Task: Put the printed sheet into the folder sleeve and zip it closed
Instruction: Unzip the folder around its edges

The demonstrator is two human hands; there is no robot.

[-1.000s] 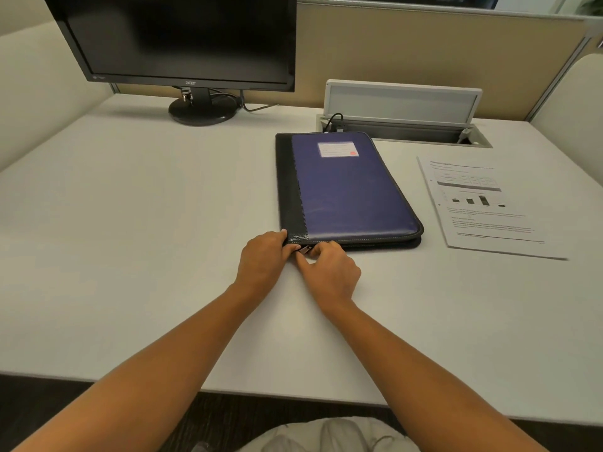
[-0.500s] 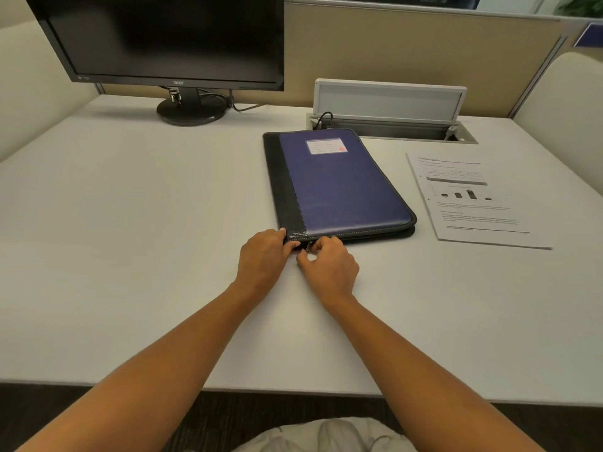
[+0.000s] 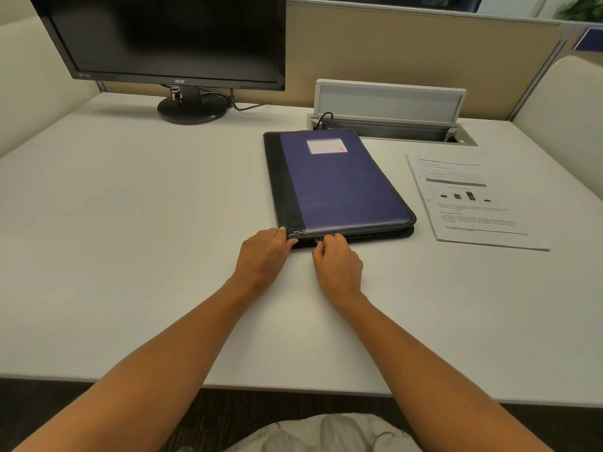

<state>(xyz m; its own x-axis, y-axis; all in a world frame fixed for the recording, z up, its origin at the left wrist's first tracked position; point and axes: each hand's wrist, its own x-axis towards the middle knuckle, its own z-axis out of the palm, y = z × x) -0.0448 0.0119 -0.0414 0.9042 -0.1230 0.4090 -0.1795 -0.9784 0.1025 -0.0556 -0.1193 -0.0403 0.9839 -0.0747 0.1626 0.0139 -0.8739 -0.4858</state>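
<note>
The folder [image 3: 339, 187], purple with a black spine strip and a small label near its far end, lies flat and shut on the tabletop [image 3: 130, 223], a little toward the far edge and right of the middle, with its near short edge facing the person. The printed sheet [image 3: 470, 200] lies flat on the tabletop just to the right of the folder, apart from it and not yet inside. So the step in hand looks like the opening one: getting the zip undone so the folder can take the sheet. The left hand [image 3: 261, 256] rests at the folder's near left corner, its fingertips pressing on the black strip and closed on that corner to steady it. The right hand [image 3: 336, 259] sits just beside it at the near edge, thumb and forefinger pinched on what appears to be the small metal zip pull [image 3: 318, 240]; the grip is closed on it, though the pull is tiny and partly hidden. The next move probably calls for drawing the pull along the near edge toward the right corner and round it, while the left hand holds the folder from sliding. Behind, a monitor [image 3: 169, 37] stands at the far left and an open cable box [image 3: 388, 125] sits in the far edge, just beyond the folder.
</note>
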